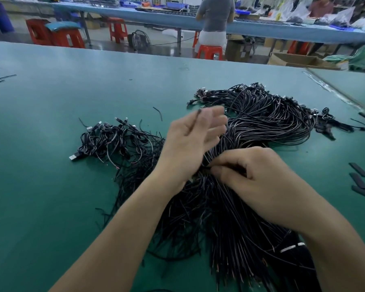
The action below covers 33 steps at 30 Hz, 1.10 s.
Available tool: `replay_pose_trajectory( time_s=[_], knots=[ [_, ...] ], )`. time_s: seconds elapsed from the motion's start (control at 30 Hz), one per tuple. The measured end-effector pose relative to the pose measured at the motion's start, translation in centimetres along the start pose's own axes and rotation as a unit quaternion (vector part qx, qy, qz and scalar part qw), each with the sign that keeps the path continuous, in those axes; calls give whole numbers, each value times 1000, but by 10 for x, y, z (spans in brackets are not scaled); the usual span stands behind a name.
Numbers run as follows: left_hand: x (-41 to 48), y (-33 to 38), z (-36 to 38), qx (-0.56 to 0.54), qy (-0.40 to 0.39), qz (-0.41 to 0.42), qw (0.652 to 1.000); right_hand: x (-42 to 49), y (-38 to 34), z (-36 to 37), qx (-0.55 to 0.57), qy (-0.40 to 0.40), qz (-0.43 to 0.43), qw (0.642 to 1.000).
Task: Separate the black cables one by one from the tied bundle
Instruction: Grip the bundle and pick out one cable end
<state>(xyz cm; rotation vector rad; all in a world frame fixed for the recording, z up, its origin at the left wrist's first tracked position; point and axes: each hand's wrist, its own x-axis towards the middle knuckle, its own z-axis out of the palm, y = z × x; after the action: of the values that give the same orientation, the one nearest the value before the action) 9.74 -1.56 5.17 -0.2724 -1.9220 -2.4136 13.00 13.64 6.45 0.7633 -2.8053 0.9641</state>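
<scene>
**CABLE SEPARATION: STATUS AT PULL-OUT STEP**

Head view (sole cam).

1. Progress. A loose pile of freed cables (118,142) lies on the green table (40,186), outboard of the left hand (190,142), w/ USB plugs showing at its far and left edges. The tied bundle (261,121) is far bigger than that pile. Est. a small fraction is done and most of the job is left. A white band (291,248) crosses the bundle's near tails, under the right forearm. It is prob. the tie, but this cannot be confirmed.

2. Hands. Left hand: raised above the bundle, blurred, fingers mostly extended. One thin black strand (195,121) runs between the fingers, its tip past the fingertips. Judged to be one cable on its way out; the exact pinch is not resolvable. Right hand (259,180): fingers curled, thumb and fingertips pinching into the bundle at its narrow waist, approx. below the left palm. Judged to be the anchor/selector hand.

3. Bundle pos. The looped plug end fans out beyond both hands, mostly ahead of the right hand. The waist sits between the two hands, touching the right fingertips. The cut tails spread back under both forearms toward the operator.

4. Other items. Flat black strips (359,170) lie outboard of the right hand, well apart from it. A few small coils (327,116) sit at the loop's far right edge.
</scene>
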Motion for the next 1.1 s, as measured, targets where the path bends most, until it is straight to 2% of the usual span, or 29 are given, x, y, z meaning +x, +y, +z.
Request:
replay_pose_trajectory(
  time_s=[0.03,0.1,0.2,0.37,0.47,0.57,0.7,0.77,0.87,0.97,1.03,1.1],
  knots=[
    [-2,-1,2,68,-35,6,997,-1,0,-5,0,16,-13,1000],
    [-7,0,5,121,-120,-18,985,-1,2,-13,20,54,-27,998],
    [-11,7,7,83,-183,-93,975,-2,9,-22,103,112,-19,988],
    [-12,16,0,93,-247,-146,953,1,7,-16,200,179,-51,962],
    [-11,17,-5,-7,-297,-213,931,3,10,-16,247,203,-51,946],
    [-8,16,-5,-155,-284,-200,925,4,13,-14,236,196,-7,952],
    [-5,19,-1,-335,-195,-170,906,5,10,-1,134,90,28,986],
    [-3,16,0,-365,-144,-136,910,5,6,3,72,61,18,995],
    [0,8,2,-311,-81,-82,943,1,4,-2,-18,21,22,999],
    [1,2,2,-210,-19,-63,975,-5,3,-13,-45,-9,31,998],
    [-2,0,2,-72,-21,-48,996,-6,0,-18,-26,17,15,999],
    [-7,0,3,59,-81,-51,994,-5,0,-20,8,59,-2,998]
  ],
)
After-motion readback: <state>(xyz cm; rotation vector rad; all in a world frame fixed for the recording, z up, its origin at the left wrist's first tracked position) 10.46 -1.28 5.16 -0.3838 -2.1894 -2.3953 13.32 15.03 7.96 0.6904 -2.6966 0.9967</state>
